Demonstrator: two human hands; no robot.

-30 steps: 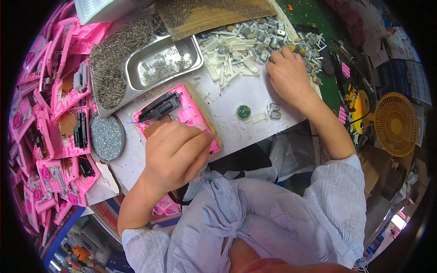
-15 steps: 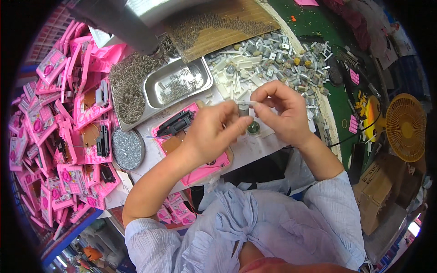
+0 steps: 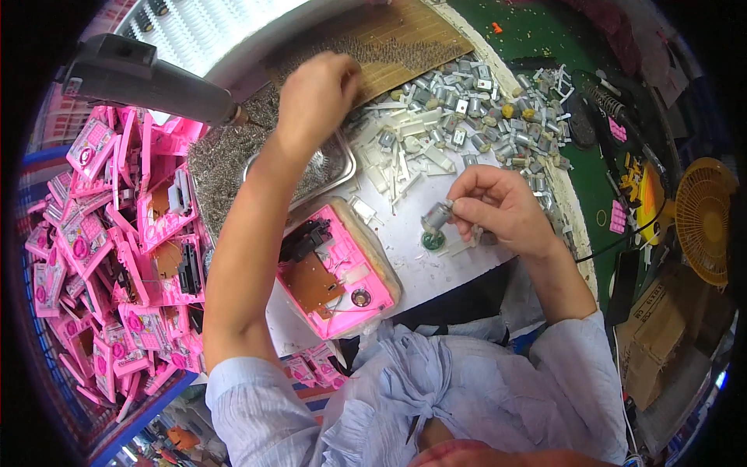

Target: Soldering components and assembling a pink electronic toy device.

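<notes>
In my right hand (image 3: pixel 502 210) a small silver motor (image 3: pixel 436 216) is pinched between thumb and fingers, just above a round green item (image 3: pixel 433 240) on the white work surface. My left hand (image 3: pixel 317 93) is stretched out at the far side, over the near edge of a brown board (image 3: pixel 412 35) strewn with small metal pieces. Its fingers are curled inward, and whatever they pinch is hidden. Below that arm lies an opened pink toy case (image 3: pixel 381 292), with black and brown parts and a round speaker inside.
A metal tray (image 3: pixel 346 167) lies partly under my left forearm, beside a heap of springs (image 3: pixel 222 159). A power screwdriver (image 3: pixel 148 82) hangs over them. Loose motors and white plastic pieces (image 3: pixel 424 124) cover the back. Pink cases (image 3: pixel 124 311) pile up left; a yellow fan (image 3: pixel 704 222) stands right.
My left hand has left my right hand and moved up and away to the brown board. My right hand now holds the motor alone, slightly lower. The view has shifted a little.
</notes>
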